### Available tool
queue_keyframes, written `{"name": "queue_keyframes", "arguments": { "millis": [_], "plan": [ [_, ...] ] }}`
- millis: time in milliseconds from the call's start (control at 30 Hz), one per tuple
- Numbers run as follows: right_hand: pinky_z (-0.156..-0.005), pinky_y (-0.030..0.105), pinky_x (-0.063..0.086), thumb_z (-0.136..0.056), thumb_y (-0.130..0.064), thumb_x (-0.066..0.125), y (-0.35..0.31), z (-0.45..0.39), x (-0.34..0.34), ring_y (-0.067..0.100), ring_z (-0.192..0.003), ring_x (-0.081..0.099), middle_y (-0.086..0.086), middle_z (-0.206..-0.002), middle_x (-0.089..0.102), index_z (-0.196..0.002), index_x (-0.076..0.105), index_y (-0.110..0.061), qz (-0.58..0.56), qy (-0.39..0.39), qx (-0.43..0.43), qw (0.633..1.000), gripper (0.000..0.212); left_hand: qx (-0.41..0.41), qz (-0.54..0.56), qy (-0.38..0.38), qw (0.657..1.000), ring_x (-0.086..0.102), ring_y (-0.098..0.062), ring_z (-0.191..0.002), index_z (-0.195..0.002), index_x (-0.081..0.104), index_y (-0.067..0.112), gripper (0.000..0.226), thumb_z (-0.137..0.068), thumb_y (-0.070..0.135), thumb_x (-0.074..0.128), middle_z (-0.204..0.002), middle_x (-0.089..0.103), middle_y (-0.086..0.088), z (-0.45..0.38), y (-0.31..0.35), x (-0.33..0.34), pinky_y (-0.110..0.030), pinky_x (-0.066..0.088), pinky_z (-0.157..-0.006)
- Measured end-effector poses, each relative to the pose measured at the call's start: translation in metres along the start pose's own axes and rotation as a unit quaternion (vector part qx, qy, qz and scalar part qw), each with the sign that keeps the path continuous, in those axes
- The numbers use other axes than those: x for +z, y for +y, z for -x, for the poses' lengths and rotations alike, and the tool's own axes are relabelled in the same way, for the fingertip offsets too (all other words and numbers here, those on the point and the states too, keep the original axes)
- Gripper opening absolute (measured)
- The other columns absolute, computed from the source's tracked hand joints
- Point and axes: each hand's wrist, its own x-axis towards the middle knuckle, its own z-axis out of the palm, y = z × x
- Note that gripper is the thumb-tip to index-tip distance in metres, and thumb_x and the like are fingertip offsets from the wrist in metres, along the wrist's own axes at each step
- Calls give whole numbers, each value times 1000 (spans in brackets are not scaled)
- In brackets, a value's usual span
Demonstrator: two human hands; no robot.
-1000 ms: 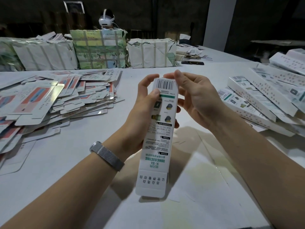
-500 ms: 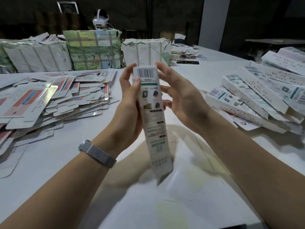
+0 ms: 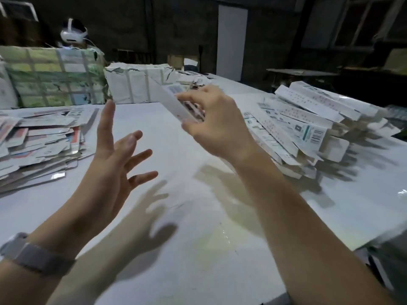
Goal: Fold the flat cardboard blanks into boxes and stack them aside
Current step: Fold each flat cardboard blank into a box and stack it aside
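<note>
Folded box (image 3: 174, 100), long, narrow and white, tilted and blurred, held above the white table (image 3: 193, 249) in my right hand (image 3: 217, 126). My thumb lies under its near end and my fingers curl over its far side; a barcode panel shows near its upper end. The box is raised off the table, left of the heap of finished boxes (image 3: 308, 119), from which it stands apart. My left hand (image 3: 114, 157) is empty, fingers spread and straight, palm turned toward the box, not touching it. A grey mesh watch strap (image 3: 33, 256) circles my left wrist. Flat blanks (image 3: 39, 139), printed red and blue, lie in a loose pile on the table, on the far side of my left hand from the box. Beyond the box, at the back of the table, stand wrapped bundles: one green-patterned (image 3: 52, 78), one white (image 3: 136, 84). A white headset (image 3: 73, 33) shows behind the green bundle. Shadows of both hands fall on the table below the box.
</note>
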Motion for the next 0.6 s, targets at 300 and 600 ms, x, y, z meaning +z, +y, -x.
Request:
{"name": "queue_keyframes", "arguments": {
  "millis": [300,600],
  "plan": [
    [-69,33,40,-86,-6,60,53,-25,-45,25,-90,55,3,-111,67,-116,68,-29,218,11,193,957,39,6,-20,-8,1000,71,-29,-106,-125,53,61,43,-86,43,54,-119,70,1,-3,-11,-5,-47,53,-75],
    [-94,47,41,-90,-15,64,87,-30,-35,30,-114,53,6,-122,62,-121,67,-31,230,18,276,933,34,-14,-11,-20,1000,72,-31,-97,-122,63,46,36,-89,43,50,-113,71,-5,-2,-8,-12,-46,53,-74]
  ]
}}
